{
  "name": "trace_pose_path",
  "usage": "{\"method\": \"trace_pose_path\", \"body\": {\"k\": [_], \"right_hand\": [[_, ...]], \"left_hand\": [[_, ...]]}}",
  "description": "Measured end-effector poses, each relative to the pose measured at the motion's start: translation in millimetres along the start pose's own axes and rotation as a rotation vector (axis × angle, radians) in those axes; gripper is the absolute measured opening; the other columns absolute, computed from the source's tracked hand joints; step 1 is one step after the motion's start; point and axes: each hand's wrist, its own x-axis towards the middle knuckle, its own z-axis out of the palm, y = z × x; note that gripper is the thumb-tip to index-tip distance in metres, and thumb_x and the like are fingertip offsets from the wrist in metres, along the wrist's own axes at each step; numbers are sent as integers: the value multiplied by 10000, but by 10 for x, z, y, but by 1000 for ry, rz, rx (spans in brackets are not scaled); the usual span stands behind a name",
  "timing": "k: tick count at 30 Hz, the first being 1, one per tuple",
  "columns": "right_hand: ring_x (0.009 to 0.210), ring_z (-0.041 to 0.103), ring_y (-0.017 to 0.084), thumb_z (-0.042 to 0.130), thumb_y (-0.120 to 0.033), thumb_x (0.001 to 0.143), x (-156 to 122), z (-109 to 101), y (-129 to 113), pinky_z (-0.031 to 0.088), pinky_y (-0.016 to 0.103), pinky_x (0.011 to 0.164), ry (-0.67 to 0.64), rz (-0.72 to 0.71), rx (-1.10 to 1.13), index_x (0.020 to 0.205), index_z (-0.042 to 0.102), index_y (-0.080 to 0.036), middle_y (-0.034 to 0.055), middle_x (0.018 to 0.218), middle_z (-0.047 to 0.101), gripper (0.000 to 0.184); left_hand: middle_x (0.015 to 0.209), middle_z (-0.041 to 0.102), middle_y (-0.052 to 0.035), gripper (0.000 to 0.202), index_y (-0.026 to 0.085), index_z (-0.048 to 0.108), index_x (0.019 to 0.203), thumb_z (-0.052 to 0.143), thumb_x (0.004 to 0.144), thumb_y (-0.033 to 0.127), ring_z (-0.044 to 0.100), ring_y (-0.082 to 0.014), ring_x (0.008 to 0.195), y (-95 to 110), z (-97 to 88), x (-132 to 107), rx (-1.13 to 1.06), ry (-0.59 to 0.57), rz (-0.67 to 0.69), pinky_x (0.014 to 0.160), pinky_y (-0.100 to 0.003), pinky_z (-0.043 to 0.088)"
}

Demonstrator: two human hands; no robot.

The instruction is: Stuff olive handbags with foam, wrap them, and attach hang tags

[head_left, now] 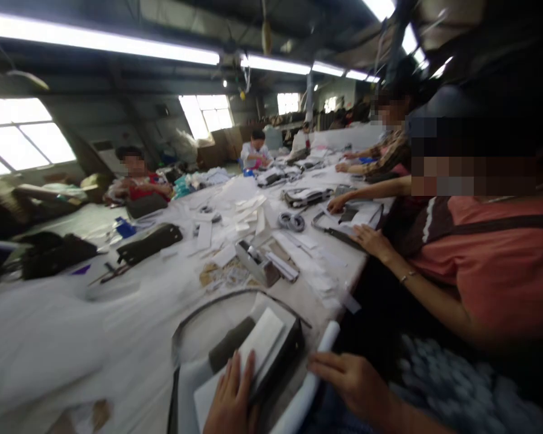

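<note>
Close in front of me lies a dark grey-green bag (pixel 294 343) with a long dark strap (pixel 208 298) looping around its far side. On it rests a folded white sheet (pixel 266 334). My left hand (pixel 233 392) lies over the sheet with its fingers stretched out, pressing it against the bag. To the right, along the table edge, runs a long white roll (pixel 323 349) of thin sheet material. My right hand (pixel 353 386) pinches this roll between thumb and fingers. Part of the bag's near side is hidden by my left hand.
A tape dispenser (pixel 257 262) stands beyond the bag, near white paper strips and a grey coil (pixel 291 222). Another dark bag (pixel 149 243) lies at the left. A co-worker in a coral top (pixel 502 259) handles a bag at my right. Other people work farther along the table.
</note>
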Motion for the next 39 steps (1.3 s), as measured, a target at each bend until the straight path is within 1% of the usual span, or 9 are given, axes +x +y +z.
{"method": "trace_pose_path", "body": {"k": [3, 6, 9, 13, 20, 26, 30, 35, 39], "right_hand": [[941, 721, 164, 436, -20, 851, -45, 126, -37, 550, 272, 744, -57, -110, 32, 1264, 669, -241, 44, 1210, 723, 523], [967, 712, 163, 431, -33, 909, 51, 162, 33, 525, 284, 754, -53, -184, 15, 1228, 685, -209, 65, 1191, 729, 444], [944, 703, 165, 437, -40, 940, 77, 95, 58, 493, 308, 764, -39, -207, -41, 1208, 696, -203, 62, 1189, 730, 407], [940, 665, 194, 476, -66, 956, 94, 89, -40, 446, 355, 801, -50, -159, -102, 1239, 683, -208, 54, 1211, 718, 378], [957, 619, 215, 525, -103, 958, 290, 417, -303, 422, 367, 838, 59, -170, -64, 1163, 712, -223, 67, 1105, 714, 303], [928, 639, 205, 507, -107, 975, 353, 427, -443, 411, 361, 789, 56, -118, -39, 1113, 714, -220, 53, 1109, 718, 273], [875, 644, 189, 529, -125, 970, 401, 456, -507, 427, 353, 794, 55, -115, 25, 1056, 723, -199, 56, 1036, 731, 225], [824, 644, 184, 555, -132, 957, 415, 579, -459, 436, 356, 810, 125, -149, 119, 1039, 727, -204, 50, 982, 743, 204], [820, 665, 173, 508, -124, 980, 417, 588, -315, 470, 355, 825, 141, -237, 198, 1067, 720, -195, 46, 996, 756, 240]], "left_hand": [[1619, 269, -135, 724, 230, 250, 1550, 534, 889, 148, 318, -285, 1463, -1, -147, -60, 3, -98, 64, 1159, -436, 373], [1602, 298, -152, 775, 223, 265, 1544, 577, 840, 135, 406, -294, 1414, -2, -356, -36, -7, -198, 95, 1115, -421, 422], [1584, 343, -135, 740, 258, 273, 1541, 576, 869, 193, 495, -296, 1348, -16, -494, -23, -6, -186, 118, 1073, -437, 463], [1570, 371, -126, 687, 278, 294, 1534, 559, 900, 270, 540, -318, 1302, -23, -524, -23, -9, -152, 144, 1052, -465, 478], [1541, 406, -147, 684, 232, 309, 1530, 572, 902, 299, 490, -303, 1349, 2, -599, -22, -68, -150, 157, 1109, -441, 424], [1545, 390, -162, 696, 223, 327, 1523, 531, 930, 525, 473, -309, 1362, 46, -714, -1, -92, -208, 141, 1115, -448, 410], [1554, 372, -184, 841, 221, 304, 1529, 652, 846, 567, 449, -320, 1379, 102, -688, -22, -83, -199, 102, 1117, -454, 405], [1590, 320, -170, 923, 263, 255, 1541, 753, 784, 439, 409, -318, 1410, 82, -517, -72, -86, -151, 76, 1117, -470, 413], [1596, 322, -141, 838, 300, 218, 1547, 682, 850, 271, 370, -310, 1434, 56, -294, -117, -52, -39, 91, 1130, -496, 409]]}}
